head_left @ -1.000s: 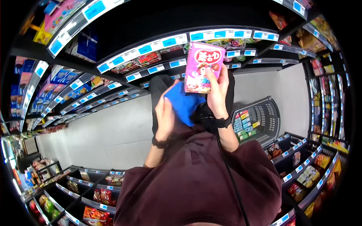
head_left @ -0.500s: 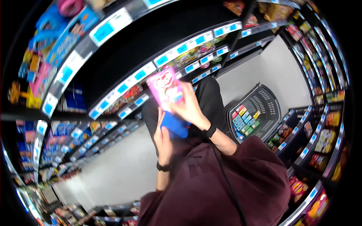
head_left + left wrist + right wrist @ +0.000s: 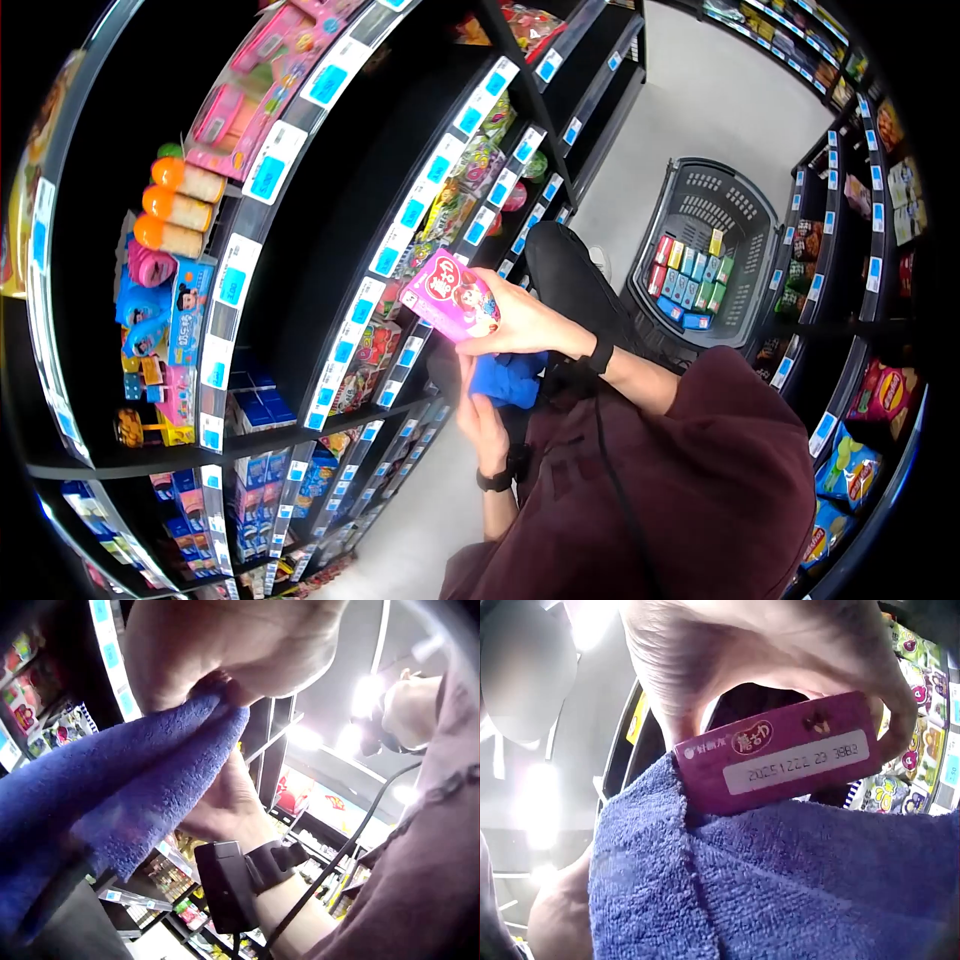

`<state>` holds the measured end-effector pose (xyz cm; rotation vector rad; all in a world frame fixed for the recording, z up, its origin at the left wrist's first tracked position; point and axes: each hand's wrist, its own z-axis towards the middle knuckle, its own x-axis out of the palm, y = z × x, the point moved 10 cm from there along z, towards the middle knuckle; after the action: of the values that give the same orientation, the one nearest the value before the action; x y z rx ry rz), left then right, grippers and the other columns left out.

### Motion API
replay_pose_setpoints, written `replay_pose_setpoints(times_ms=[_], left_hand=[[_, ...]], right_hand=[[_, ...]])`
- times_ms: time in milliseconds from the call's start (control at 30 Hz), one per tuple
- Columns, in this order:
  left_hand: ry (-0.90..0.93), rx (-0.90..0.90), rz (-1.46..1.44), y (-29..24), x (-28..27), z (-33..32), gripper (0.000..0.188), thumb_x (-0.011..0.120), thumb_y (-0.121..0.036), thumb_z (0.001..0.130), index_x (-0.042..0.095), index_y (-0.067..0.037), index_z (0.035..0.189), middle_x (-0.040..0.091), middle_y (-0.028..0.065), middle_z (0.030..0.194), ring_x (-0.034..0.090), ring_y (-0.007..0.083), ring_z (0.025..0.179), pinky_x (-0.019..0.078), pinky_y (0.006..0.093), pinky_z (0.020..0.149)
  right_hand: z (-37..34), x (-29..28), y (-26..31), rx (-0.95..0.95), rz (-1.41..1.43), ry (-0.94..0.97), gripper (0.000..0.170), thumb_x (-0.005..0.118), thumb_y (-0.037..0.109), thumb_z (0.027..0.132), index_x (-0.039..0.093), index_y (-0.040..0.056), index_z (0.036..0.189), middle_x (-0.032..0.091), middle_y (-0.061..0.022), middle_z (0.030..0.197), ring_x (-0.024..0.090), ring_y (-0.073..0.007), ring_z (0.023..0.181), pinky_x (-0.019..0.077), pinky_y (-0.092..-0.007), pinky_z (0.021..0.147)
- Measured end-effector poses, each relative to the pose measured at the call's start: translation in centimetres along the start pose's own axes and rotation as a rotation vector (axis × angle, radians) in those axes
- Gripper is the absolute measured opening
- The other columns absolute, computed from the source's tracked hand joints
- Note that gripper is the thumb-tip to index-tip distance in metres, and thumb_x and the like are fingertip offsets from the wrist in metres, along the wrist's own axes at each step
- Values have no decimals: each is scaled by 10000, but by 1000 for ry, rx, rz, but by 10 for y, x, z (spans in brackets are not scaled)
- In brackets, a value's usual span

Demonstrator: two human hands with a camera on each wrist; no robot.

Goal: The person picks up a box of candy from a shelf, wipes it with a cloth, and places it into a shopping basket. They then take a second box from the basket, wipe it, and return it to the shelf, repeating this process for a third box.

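My right hand (image 3: 528, 316) grips a pink snack box (image 3: 452, 296) with a red and white logo, tilted in front of the shelf. Thumb and fingers hold it from opposite sides; in the right wrist view its narrow purple-pink face (image 3: 795, 776) shows a printed number strip. Just below, my left hand (image 3: 484, 432) holds a bunched blue cloth (image 3: 508, 380). In the right wrist view the terry cloth (image 3: 810, 870) lies against the box's lower edge. The folded cloth (image 3: 142, 769) hides part of the left fingers in the left wrist view.
A grey basket (image 3: 765, 235) holding several small coloured boxes (image 3: 690, 280) stands on the floor at right. Store shelves with price tags (image 3: 425, 190) run along the left, carrying orange-capped containers (image 3: 172, 210) and bagged sweets. More shelves with snack bags (image 3: 848, 465) line the right.
The head view has turned, bringing the left shelves nearer. The box has tilted and come down towards the cloth; both hands are now close together. Each keeps its hold.
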<state>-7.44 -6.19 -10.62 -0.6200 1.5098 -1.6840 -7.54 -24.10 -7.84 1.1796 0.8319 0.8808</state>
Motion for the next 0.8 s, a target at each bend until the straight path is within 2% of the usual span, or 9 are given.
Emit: replay_pose_setpoints(times_ms=[67, 133, 167, 233, 333, 433, 600, 700, 800], left_hand=[[-1, 2, -141, -3, 10, 6, 595, 414, -348, 1066, 359, 109, 1443, 279, 188, 1585, 401, 274, 1384, 315, 398, 1139], [0, -1, -281, -8, 20, 14, 602, 404, -349, 1068, 339, 113, 1448, 289, 195, 1579, 407, 292, 1384, 319, 414, 1144], [-24, 1, -316, -14, 23, 19, 620, 411, -385, 1060, 382, 134, 1398, 337, 228, 1546, 421, 332, 1371, 323, 445, 1143], [-23, 6, -342, -18, 26, 24, 606, 399, -360, 1067, 341, 117, 1436, 350, 207, 1542, 420, 320, 1376, 335, 450, 1140], [-45, -15, -370, -15, 22, 22, 593, 387, -343, 1072, 322, 103, 1456, 377, 197, 1524, 429, 314, 1370, 348, 459, 1135], [-73, -42, -384, -12, 16, 18, 586, 382, -342, 1073, 325, 97, 1457, 383, 198, 1519, 434, 309, 1364, 350, 455, 1134], [-154, -86, -423, 8, -10, 0, 592, 383, -361, 1071, 324, 73, 1469, 406, 197, 1500, 449, 305, 1347, 357, 451, 1129], [-179, -96, -420, 12, -26, -5, 600, 382, -378, 1068, 322, 58, 1476, 414, 194, 1494, 452, 304, 1343, 360, 453, 1127], [-238, -137, -495, 16, -36, -7, 564, 412, -339, 1065, 388, 93, 1428, 448, 190, 1471, 457, 291, 1335, 316, 421, 1144]], right_hand=[[-2, -20, 5, -24, 16, -58, 999, 886, 336, 652, 347, -33, 1409, 545, -223, 1286, 571, -328, 1185, 444, -394, 1014], [-2, -52, 30, -168, -178, -282, 990, 875, 302, 622, 353, -25, 1396, 540, -242, 1232, 564, -374, 1143, 455, -424, 991], [-2, -66, 47, -205, -270, -355, 964, 860, 272, 619, 359, -25, 1388, 530, -243, 1219, 553, -384, 1131, 460, -433, 980], [5, -91, 73, -261, -418, -484, 902, 809, 201, 614, 372, -27, 1369, 503, -240, 1197, 521, -391, 1120, 459, -445, 971], [23, -116, 86, -445, -495, -612, 863, 814, 203, 599, 406, -25, 1325, 485, -233, 1205, 503, -383, 1147, 445, -447, 995], [47, -127, 77, -371, -451, -566, 869, 800, 231, 579, 412, -46, 1305, 438, -226, 1251, 439, -371, 1189, 414, -461, 1022], [90, -132, 78, -278, -555, -502, 904, 808, 353, 590, 444, -29, 1325, 494, -201, 1209, 430, -362, 1198, 372, -459, 1023], [130, -139, 71, -308, -565, -484, 936, 818, 376, 563, 450, -27, 1323, 513, -198, 1199, 461, -371, 1156, 410, -455, 995], [177, -145, 64, -273, -559, -475, 914, 825, 388, 576, 462, -45, 1294, 526, -221, 1179, 479, -377, 1162, 449, -453, 966]])
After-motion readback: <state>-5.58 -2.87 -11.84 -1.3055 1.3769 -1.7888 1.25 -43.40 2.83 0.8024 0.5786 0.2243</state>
